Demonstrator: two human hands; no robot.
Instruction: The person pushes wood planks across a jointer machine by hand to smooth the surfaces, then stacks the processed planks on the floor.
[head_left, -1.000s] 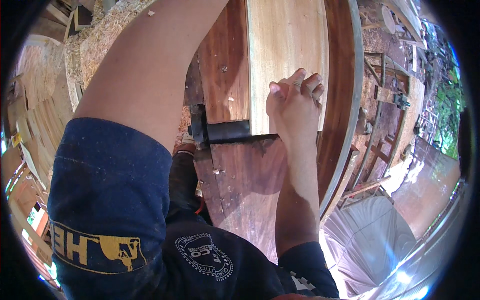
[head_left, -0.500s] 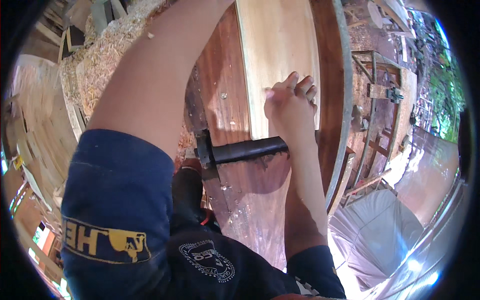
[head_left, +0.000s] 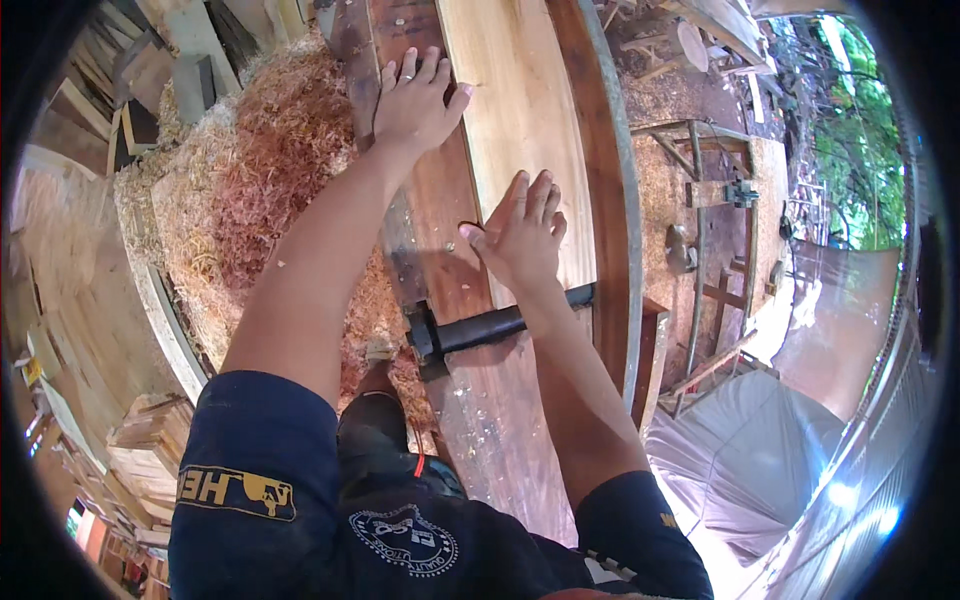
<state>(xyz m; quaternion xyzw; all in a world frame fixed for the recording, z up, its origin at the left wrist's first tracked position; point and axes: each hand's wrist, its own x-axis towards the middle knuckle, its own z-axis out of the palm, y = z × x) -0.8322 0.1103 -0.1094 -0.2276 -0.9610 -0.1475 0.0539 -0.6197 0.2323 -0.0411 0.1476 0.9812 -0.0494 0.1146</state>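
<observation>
On the dark bench (head_left: pixel 490 405), left hand (head_left: pixel 415 110) at the edge of a pale board (head_left: pixel 515 110), right hand (head_left: pixel 523 243) over it, fingers of both loosely spread.

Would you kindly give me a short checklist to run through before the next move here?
1. Left hand empty: ok; open, holding nothing.
2. Right hand empty: ok; open over the pale board.
3. Right hand pressing on the pale board: cannot tell; contact is unclear.
4. Roller unobstructed from above: not ok; the right arm crosses over it.
5. Roller motionless: cannot tell.
6. Shavings cleared away: not ok; heaped at the left.
</observation>
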